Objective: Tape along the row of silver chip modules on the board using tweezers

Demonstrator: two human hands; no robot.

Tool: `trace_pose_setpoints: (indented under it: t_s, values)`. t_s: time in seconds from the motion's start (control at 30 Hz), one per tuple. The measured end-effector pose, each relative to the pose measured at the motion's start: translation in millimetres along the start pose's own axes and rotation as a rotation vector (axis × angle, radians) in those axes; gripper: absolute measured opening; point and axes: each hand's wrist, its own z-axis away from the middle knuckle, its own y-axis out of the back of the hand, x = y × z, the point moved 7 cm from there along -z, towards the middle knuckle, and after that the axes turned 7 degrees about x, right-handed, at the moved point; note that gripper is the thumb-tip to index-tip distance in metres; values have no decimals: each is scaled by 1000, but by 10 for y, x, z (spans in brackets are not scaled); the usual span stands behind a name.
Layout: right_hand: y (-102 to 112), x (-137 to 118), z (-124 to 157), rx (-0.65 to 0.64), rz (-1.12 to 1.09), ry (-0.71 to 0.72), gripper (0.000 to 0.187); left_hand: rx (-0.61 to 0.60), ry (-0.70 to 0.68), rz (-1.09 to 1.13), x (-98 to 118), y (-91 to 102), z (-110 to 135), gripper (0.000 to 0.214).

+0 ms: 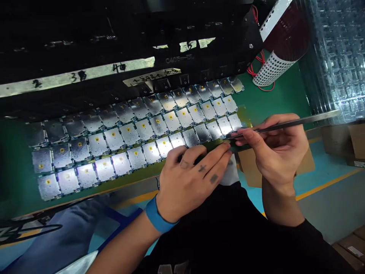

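Counted three rows of metal-shielded circuit boards, one slim metal tool

Pinched the slim metal tool between closed thumb and fingers of the right hand, by the bottom row's right end. Laid the left hand palm down, with bent fingers, over that row's lower edge; could not tell of any hold beneath. Saw all rows on one green surface.

The boards are silver, with yellow squares and blue-green edges; the worktop is green. Black writing crosses the cream labels on the black rack. Dark dots pattern the white holder; the wires are red. The tool is dark, paler at one end. A dark cross and square mark the left fingers. The wristband is blue, the shirt black, the floor blue with yellow stripes.
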Motion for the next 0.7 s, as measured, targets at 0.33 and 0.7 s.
trace_pose_setpoints:
  t_s: [0.33, 0.7]
  values:
    - [15, 16, 9, -32, -42, 9, 26, 21, 17, -18, -4, 4, 25, 27]
    - [8, 39, -3, -166, -81, 8, 26, 142, -30, -36, 3, 3, 97, 32]
